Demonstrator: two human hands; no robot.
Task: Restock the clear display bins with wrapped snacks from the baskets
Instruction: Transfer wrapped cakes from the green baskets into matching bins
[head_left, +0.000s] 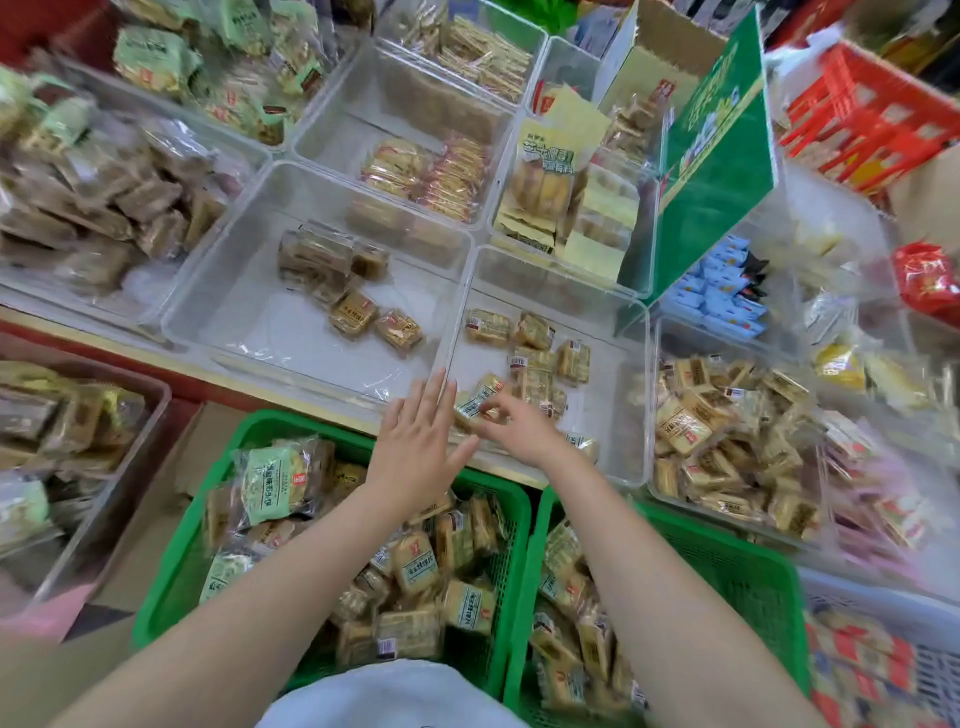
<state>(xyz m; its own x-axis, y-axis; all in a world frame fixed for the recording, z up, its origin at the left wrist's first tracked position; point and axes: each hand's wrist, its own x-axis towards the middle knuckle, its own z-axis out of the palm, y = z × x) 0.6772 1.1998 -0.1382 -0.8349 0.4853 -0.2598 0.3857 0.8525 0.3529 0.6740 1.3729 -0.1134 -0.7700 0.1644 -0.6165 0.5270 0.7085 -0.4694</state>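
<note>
2 green baskets (363, 431) sit low, both loaded with wrapped snacks. Above them, the near clear bin (623, 415) holds roughly 10 packs, its left neighbour (218, 291) maybe 6. Looks like mid-drop-off: the right hand (519, 423) is pinching a snack pack (475, 402) just inside the near bin's front wall, while the left hand (415, 447) is flat, fingers straight, holding nothing. Next I'd guess: let go, back to a basket.

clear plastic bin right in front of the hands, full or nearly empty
Nearly empty. The clear plastic bin holds only a scatter of tan wrapped snacks in one loose layer, with bare floor showing around them.
</note>
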